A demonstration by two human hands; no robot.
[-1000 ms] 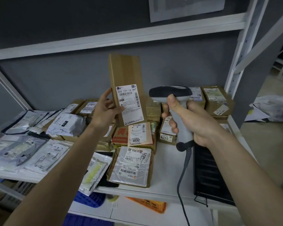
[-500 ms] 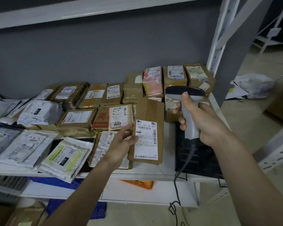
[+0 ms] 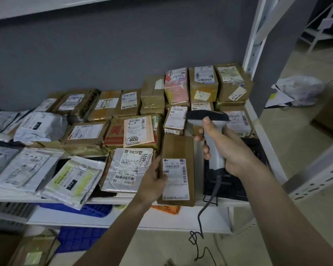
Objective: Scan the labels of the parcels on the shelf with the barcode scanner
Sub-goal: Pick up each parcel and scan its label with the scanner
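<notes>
My left hand (image 3: pixel 153 181) grips the left edge of a long brown cardboard parcel (image 3: pixel 178 148), label up, lying near the front edge of the white shelf (image 3: pixel 238 201). My right hand (image 3: pixel 226 150) holds the grey barcode scanner (image 3: pixel 210 120) by its handle just right of that parcel, thumb up on the handle. The scanner's dark head points toward the parcels at the back. Its cable (image 3: pixel 202 212) hangs down past the shelf edge. Several labelled boxes (image 3: pixel 203 83) and plastic mailers (image 3: pixel 75 179) cover the shelf.
A black tray-like object (image 3: pixel 229 185) lies on the shelf under my right hand. White shelf uprights (image 3: pixel 256 45) stand at the right. Blue crates (image 3: pixel 79 239) and an orange item (image 3: pixel 165 209) sit on the lower level. A crumpled bag (image 3: pixel 298 89) lies on the floor.
My left hand has lowered the long brown parcel from upright in front of the scanner down onto the shelf's front. The scanner hand dropped slightly with it.
</notes>
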